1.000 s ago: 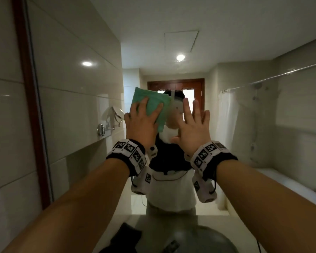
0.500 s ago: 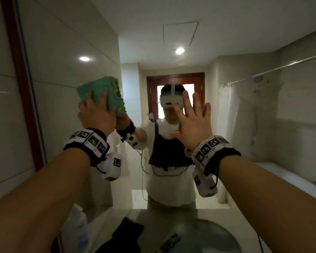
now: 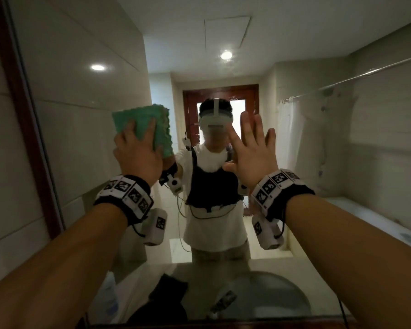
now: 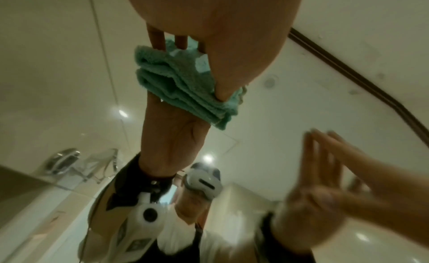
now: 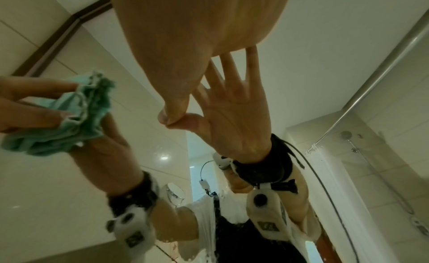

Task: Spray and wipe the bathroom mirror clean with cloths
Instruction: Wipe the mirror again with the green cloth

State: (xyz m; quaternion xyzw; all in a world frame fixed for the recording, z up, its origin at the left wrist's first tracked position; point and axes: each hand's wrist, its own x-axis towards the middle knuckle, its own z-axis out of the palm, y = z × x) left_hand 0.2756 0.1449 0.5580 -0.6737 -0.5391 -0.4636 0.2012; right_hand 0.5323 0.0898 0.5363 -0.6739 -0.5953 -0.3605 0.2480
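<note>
The left hand [image 3: 138,155] is raised with its palm toward the large wall-mounted bathroom mirror [image 3: 318,138], fingers spread over a folded teal-green terry cloth [image 3: 142,124] and pressing it flat on the glass; the thumb lies along the cloth's lower edge, so the grip is a flat press with the fingers apart, not curled round it. In the left wrist view the cloth [image 4: 183,87] shows as several folded layers squeezed between the palm and its own reflection. In the head view the cloth sits at about 10 o'clock from the picture's middle, near the mirror's dark red-brown wooden frame [image 3: 22,115] at 9 o'clock.

The right hand [image 3: 249,148] is held up at about 1 o'clock, fingers straight and fanned, holding nothing. In the right wrist view the thumb tip [image 5: 167,116] meets its reflection, so it touches the glass; whether the other fingers touch cannot be told.

At 6 o'clock the mirror reflects a pale stone worktop [image 3: 318,293] with a round basin [image 3: 271,295]. A dark crumpled cloth [image 3: 166,293] lies beside the basin at 7 o'clock; what lies in the basin is too dim to make out. A pale bottle shape [image 3: 109,298] shows at the lower left, blurred and partly hidden behind the left forearm.
</note>
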